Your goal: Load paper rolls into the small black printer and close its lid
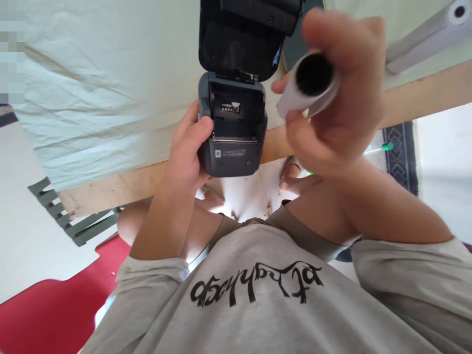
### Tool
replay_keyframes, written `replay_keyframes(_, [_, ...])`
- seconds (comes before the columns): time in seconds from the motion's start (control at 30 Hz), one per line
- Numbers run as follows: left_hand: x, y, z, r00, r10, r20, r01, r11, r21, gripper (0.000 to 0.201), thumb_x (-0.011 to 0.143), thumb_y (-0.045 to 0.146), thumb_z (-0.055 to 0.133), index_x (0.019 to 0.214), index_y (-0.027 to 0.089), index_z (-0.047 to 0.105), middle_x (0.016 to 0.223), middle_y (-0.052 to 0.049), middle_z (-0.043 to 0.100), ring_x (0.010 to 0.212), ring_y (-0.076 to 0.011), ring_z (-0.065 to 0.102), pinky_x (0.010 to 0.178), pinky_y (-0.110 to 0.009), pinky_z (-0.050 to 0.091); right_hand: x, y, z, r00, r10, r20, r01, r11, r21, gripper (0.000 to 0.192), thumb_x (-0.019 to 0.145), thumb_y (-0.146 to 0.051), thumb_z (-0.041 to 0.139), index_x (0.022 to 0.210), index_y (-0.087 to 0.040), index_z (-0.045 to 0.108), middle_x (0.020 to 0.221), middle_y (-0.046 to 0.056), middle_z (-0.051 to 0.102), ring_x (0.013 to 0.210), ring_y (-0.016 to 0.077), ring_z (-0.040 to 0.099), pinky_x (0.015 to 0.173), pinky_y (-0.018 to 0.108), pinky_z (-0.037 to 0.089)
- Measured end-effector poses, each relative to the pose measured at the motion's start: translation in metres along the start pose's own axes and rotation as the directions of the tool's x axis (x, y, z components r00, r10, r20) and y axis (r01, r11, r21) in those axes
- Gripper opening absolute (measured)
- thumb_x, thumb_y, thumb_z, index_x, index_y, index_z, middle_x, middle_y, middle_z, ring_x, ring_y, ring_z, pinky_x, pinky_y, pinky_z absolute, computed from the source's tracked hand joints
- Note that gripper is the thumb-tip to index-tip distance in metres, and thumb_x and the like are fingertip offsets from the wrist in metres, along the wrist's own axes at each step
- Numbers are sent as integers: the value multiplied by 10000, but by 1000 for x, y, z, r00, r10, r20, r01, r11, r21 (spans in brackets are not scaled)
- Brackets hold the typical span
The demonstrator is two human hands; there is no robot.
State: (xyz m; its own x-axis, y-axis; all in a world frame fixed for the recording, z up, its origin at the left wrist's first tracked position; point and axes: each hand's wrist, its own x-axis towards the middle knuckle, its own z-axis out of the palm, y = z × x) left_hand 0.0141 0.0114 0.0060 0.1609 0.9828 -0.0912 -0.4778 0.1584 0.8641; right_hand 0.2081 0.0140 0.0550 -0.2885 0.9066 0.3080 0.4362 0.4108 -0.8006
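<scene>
My left hand (188,147) grips the left side of a dark grey portable label printer (236,160), thumb at the rim of its paper bay. The black lid (239,46) is swung up and away, and no roll sits in the bay, where a small printed sticker shows. To the right of the printer and apart from it, my right hand (346,93) is closed around a white paper roll (291,101). The roll's hollow, dark core faces me. Some of the right fingers are blurred.
A pale cloth (110,88) covers the table, whose wooden edge (106,189) runs across in front of me. A longer white roll (427,39) lies at the upper right. Behind the right hand is a dark flat object (295,54). A red chair (62,300) stands at lower left.
</scene>
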Motion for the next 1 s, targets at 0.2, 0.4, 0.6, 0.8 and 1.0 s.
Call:
replay_keyframes(0.2, [-3, 3, 5, 1000, 21, -7, -20, 999, 38, 221, 803, 388, 562, 941, 221, 602, 817, -7, 657, 860, -193, 639, 756, -322, 490, 13, -4, 24, 967, -249, 43, 247, 895, -371, 369, 695, -107, 510, 1012, -278, 428, 1076, -43, 617, 998, 169, 598, 818, 335, 426])
replay_keyframes(0.4, [-5, 3, 4, 1000, 21, -2, -20, 998, 60, 268, 805, 392, 554, 987, 200, 596, 841, -25, 644, 1007, -247, 623, 802, -372, 506, 19, 1, 28, 963, -256, 85, 265, 831, -489, 277, 671, -110, 513, 894, -261, 446, 1074, -83, 644, 826, 143, 626, 725, 341, 370])
replay_keyframes(0.6, [-6, 7, 3, 998, 2, 62, -3, 1000, 21, 260, 837, 337, 528, 1017, 168, 609, 855, -47, 632, 981, -241, 634, 775, -353, 523, 16, 6, 30, 921, -388, -18, 352, 853, -385, 60, 766, -186, 534, 773, -244, 521, 945, -34, 632, 849, 167, 574, 736, 347, 394])
replay_keyframes(0.8, [-5, 4, -3, 997, 21, 68, -27, 996, 86, 326, 785, 453, 558, 1001, 215, 611, 825, -50, 635, 920, -251, 640, 699, -342, 517, 6, 0, 34, 885, -462, 45, 450, 830, -328, 45, 772, -232, 556, 758, -246, 516, 839, -32, 628, 782, 164, 542, 704, 363, 384])
replay_keyframes(1.0, [-7, 4, -6, 999, 8, 34, -14, 982, 190, 466, 631, 308, 749, 1052, 220, 570, 965, -60, 654, 915, -253, 632, 699, -325, 517, 7, 8, 24, 836, -549, -11, 536, 820, -202, 151, 765, -394, 551, 734, -250, 519, 758, -25, 583, 785, 163, 552, 733, 386, 428])
